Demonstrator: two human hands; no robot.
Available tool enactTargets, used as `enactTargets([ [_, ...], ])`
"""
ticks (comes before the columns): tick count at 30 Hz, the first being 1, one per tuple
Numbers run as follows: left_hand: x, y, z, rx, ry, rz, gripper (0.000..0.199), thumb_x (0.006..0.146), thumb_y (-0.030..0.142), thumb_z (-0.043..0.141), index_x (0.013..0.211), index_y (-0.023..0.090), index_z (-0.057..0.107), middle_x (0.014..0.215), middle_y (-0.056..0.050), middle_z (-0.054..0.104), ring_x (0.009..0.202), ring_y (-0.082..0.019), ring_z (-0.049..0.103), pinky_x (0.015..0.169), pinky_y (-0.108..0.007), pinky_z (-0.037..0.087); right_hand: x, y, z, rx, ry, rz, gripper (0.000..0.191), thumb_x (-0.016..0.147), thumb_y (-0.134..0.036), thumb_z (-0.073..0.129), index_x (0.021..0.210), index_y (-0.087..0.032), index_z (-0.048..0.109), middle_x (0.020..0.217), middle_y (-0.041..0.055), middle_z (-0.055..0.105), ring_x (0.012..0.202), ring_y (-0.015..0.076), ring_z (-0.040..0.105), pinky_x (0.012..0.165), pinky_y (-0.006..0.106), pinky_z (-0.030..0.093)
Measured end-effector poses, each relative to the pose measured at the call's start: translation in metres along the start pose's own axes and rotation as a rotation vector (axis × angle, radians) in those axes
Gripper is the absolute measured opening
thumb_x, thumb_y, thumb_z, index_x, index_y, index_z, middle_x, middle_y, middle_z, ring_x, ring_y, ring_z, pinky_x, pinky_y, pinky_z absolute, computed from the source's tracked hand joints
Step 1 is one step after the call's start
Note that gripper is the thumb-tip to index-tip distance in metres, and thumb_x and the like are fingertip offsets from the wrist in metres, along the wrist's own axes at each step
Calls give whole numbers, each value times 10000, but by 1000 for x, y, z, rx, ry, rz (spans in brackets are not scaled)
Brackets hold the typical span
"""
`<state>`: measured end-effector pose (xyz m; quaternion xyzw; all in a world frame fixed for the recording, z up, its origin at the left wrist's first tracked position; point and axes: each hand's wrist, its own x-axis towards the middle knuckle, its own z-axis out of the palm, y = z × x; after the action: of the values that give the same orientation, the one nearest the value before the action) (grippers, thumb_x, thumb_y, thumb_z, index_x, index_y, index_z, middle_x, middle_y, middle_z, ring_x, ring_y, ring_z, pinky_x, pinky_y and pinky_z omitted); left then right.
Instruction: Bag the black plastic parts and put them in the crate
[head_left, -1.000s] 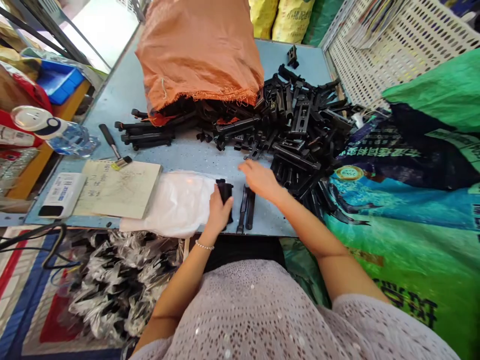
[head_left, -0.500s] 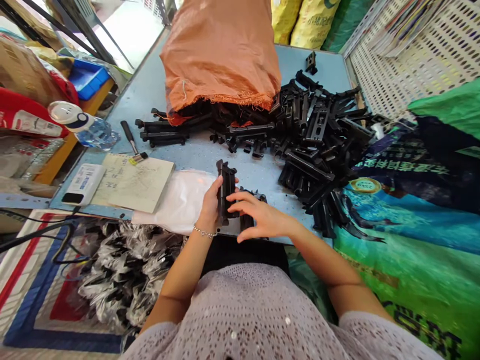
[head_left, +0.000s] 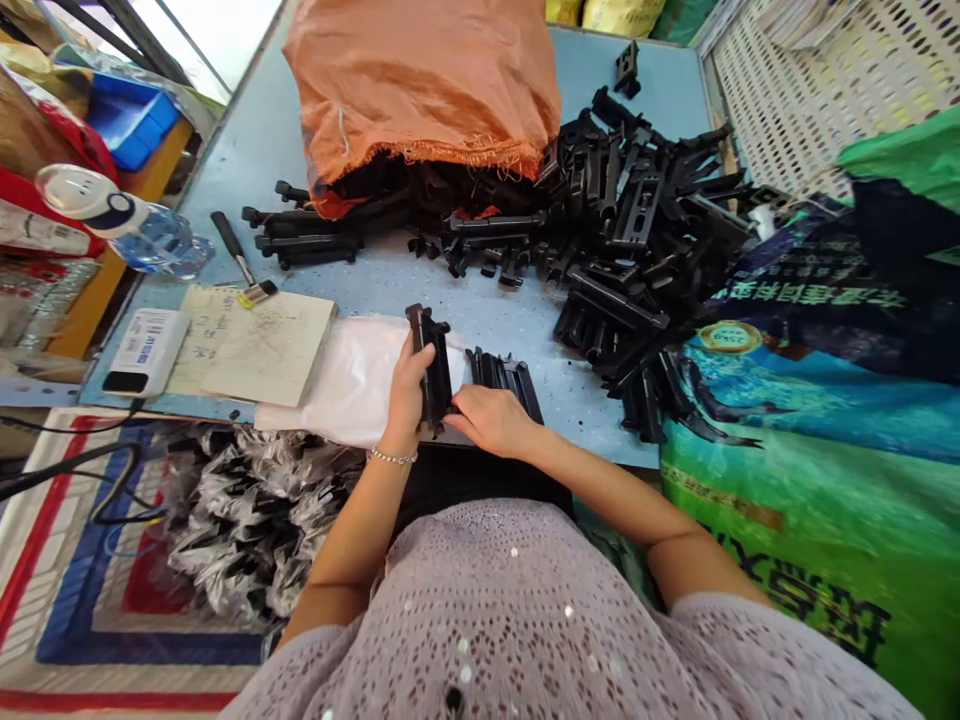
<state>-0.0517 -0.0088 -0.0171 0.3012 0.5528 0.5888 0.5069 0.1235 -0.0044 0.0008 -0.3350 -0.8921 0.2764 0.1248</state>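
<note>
One speckled blue table (head_left: 525,310) carries most of what shows. Against its right side slumps a green printed sack (head_left: 750,500). Towards the far side sits an orange sack (head_left: 420,80), its frayed mouth facing the person, likely so that its contents come out within reach. From that mouth a heap of black parts (head_left: 630,220) spreads across to the right. Below the table's left front edge lie bagged bundles (head_left: 240,520). Clear of the heap, a flat pile of pale plastic (head_left: 345,380) lies beside the left hand, probably placed for easy reach. Its left side meets a notepad (head_left: 247,350), which lies flat, perhaps to stay readable. A bottle (head_left: 161,235) leans at the left edge.

Just right of the plastic, a small row of black parts (head_left: 495,370) lies side by side, seemingly lined up to keep it apart from the heap.

The left hand (head_left: 406,390) clamps a black bundle (head_left: 433,365) near the table's front edge, thumb across the face and fingers wrapped behind, which seems to keep its pieces together. The right hand (head_left: 499,420) has bent fingers and thumb close together, touching the bundle's lower end, perhaps to steady it; whether they pinch it, I cannot tell. Smallest are a brush (head_left: 244,262), its bristles at the notepad's top edge, and a bracelet (head_left: 395,458) on the left wrist.
</note>
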Motion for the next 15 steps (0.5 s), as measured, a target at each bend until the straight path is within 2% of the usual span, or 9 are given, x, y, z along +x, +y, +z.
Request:
enactTargets([
  [2, -3, -10, -6, 223, -26, 43, 457, 927, 441, 545, 1319, 217, 618, 1157, -79, 704, 1014, -225, 668, 906, -333, 524, -6, 8, -3, 17, -60, 13, 438, 1084, -459, 328, 852, -187, 581, 809, 47, 648, 732, 167, 566, 659, 276, 350],
  [4, -10, -22, -4, 527, -69, 52, 526, 960, 442, 495, 1428, 208, 546, 1160, -115, 715, 1057, -273, 676, 940, -388, 508, 6, 26, -18, -24, -23, 110, 423, 1094, -412, 300, 872, -196, 588, 823, 39, 652, 749, 169, 576, 684, 276, 373],
  [7, -23, -39, 11, 1006, -146, -4, 652, 1004, 466, 410, 1578, 166, 343, 987, -163, 743, 901, -318, 726, 854, -447, 525, 53, 64, -50, -275, 184, 301, 293, 1063, -313, 364, 1095, -172, 619, 1086, 124, 658, 963, 246, 591, 779, 332, 422],
  [9, -29, -46, 23, 1232, -181, -14, 689, 1020, 503, 347, 1595, 126, 296, 887, -182, 739, 819, -337, 735, 803, -468, 532, 92, 89, -69, -443, 284, 360, 326, 1021, -200, 382, 1270, -133, 582, 1299, 193, 580, 1143, 310, 539, 873, 397, 432],
  [12, -33, -46, 31, 1376, -233, 18, 726, 1022, 559, 300, 1586, 101, 307, 813, -187, 730, 794, -346, 733, 766, -466, 535, 143, 121, -93, -579, 313, 369, 461, 982, -109, 387, 1432, -89, 484, 1422, 235, 504, 1289, 355, 450, 1021, 507, 368],
  [15, -33, -38, 20, 1336, -217, 34, 724, 1014, 568, 349, 1579, 115, 329, 796, -162, 722, 781, -323, 725, 765, -440, 531, 168, 133, -114, -561, 281, 360, 416, 975, -144, 472, 1372, -38, 532, 1352, 252, 562, 1302, 367, 457, 1102, 576, 285],
])
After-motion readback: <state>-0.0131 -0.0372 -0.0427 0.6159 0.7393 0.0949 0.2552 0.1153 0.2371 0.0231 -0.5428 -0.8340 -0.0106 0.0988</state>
